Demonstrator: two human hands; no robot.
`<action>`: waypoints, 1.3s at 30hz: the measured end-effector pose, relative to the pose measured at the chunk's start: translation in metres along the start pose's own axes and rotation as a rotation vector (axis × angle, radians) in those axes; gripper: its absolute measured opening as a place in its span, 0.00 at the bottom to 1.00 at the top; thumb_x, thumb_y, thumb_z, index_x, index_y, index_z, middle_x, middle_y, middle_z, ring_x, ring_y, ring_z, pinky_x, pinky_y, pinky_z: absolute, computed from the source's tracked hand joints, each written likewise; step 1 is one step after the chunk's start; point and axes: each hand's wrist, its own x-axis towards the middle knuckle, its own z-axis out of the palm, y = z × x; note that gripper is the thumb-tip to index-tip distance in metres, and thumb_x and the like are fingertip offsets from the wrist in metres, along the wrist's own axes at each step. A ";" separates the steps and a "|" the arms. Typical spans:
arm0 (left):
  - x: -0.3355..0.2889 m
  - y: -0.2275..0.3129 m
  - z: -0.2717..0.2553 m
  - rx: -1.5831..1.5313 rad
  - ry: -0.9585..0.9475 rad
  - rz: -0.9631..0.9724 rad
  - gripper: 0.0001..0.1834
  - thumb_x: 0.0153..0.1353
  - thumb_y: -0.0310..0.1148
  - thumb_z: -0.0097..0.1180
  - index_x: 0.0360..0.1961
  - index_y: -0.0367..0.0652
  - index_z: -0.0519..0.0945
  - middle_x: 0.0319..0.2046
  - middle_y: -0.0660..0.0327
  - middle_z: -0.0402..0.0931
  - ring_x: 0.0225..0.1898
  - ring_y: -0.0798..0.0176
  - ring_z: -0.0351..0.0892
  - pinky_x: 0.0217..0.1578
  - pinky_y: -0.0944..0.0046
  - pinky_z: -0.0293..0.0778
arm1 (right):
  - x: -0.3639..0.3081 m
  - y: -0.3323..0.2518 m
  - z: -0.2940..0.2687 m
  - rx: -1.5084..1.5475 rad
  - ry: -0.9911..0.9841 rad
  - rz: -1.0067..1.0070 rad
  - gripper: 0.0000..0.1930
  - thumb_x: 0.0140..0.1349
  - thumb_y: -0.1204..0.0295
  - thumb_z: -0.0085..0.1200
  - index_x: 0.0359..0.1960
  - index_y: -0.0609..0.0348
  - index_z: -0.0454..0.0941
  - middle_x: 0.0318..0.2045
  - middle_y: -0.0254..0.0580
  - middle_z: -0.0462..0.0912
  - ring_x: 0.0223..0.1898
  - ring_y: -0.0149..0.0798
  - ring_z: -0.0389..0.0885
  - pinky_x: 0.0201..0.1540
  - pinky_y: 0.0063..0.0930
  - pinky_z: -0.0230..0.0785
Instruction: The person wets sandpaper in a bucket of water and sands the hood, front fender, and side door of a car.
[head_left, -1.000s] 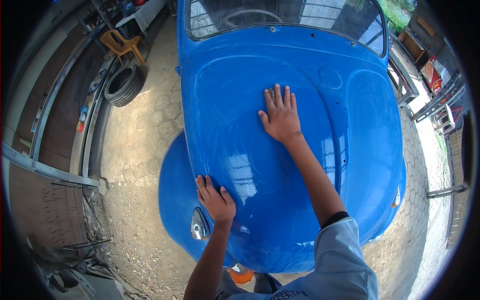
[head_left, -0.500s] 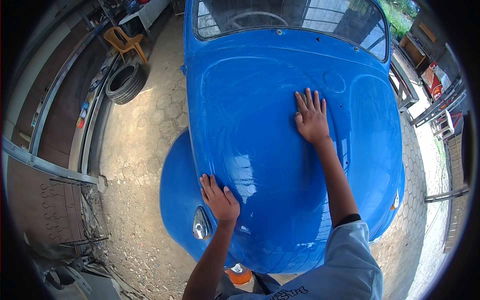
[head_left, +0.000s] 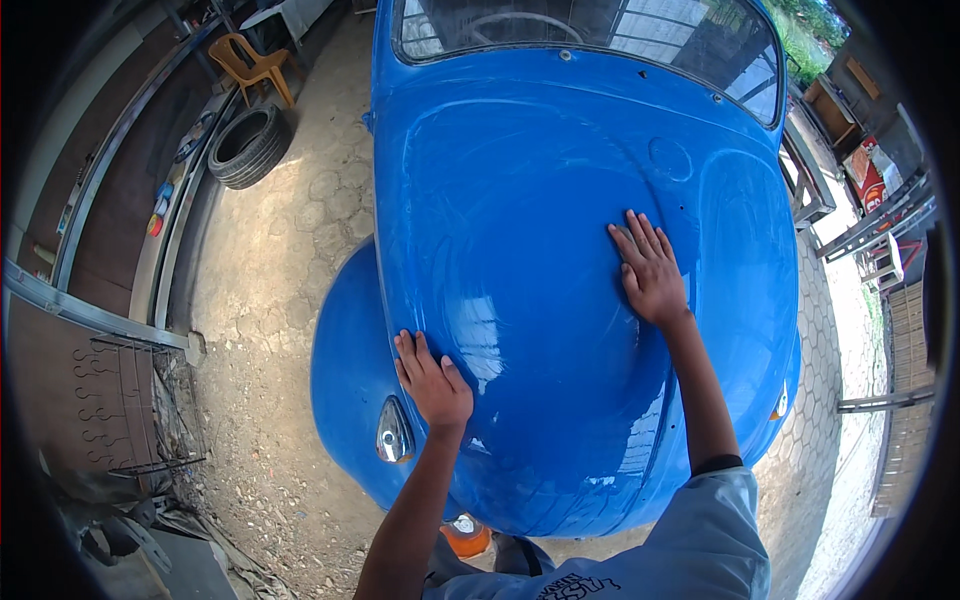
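The glossy blue hood of a rounded car [head_left: 540, 260] fills the middle of the view, with pale smears across its paint. My left hand [head_left: 435, 383] lies open on the hood's left edge, just above a chrome-trimmed lamp [head_left: 395, 432] on the left fender [head_left: 345, 370]. Farther up and to the right, my right hand [head_left: 655, 272] rests with fingers extended on the right half of the hood, below a round outline in the panel. Neither hand shows anything in its grasp; what lies beneath the palms is hidden.
Beyond the hood is the windshield [head_left: 590, 35], a steering wheel behind it. A loose tire [head_left: 248, 147] and a yellow plastic chair [head_left: 255, 68] stand at the far left. Near my legs sits an orange container [head_left: 467, 540]. Metal framing [head_left: 100, 325] runs along the left side.
My right hand has slid toward me and slightly right over the hood. My left hand stays at the hood's left edge, while the whole view has shifted a little.
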 end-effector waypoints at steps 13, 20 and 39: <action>0.008 -0.014 0.003 0.029 0.080 0.020 0.28 0.74 0.39 0.34 0.68 0.30 0.64 0.73 0.41 0.56 0.75 0.40 0.53 0.71 0.41 0.49 | -0.112 -0.101 0.020 0.309 -0.318 -0.711 0.27 0.71 0.61 0.44 0.72 0.40 0.66 0.77 0.40 0.57 0.79 0.39 0.48 0.80 0.44 0.37; 0.002 -0.002 0.008 0.024 0.061 0.019 0.28 0.75 0.39 0.34 0.69 0.31 0.64 0.73 0.42 0.56 0.75 0.39 0.53 0.72 0.43 0.49 | -0.014 0.021 0.016 -0.162 0.086 0.199 0.30 0.72 0.60 0.38 0.76 0.47 0.60 0.76 0.51 0.56 0.79 0.53 0.46 0.79 0.52 0.35; 0.002 0.002 0.006 0.000 0.028 -0.013 0.34 0.71 0.46 0.50 0.71 0.36 0.61 0.75 0.46 0.52 0.78 0.46 0.47 0.74 0.41 0.44 | -0.145 -0.069 0.019 0.087 0.093 0.153 0.31 0.66 0.71 0.43 0.73 0.51 0.64 0.76 0.52 0.57 0.78 0.50 0.51 0.79 0.49 0.41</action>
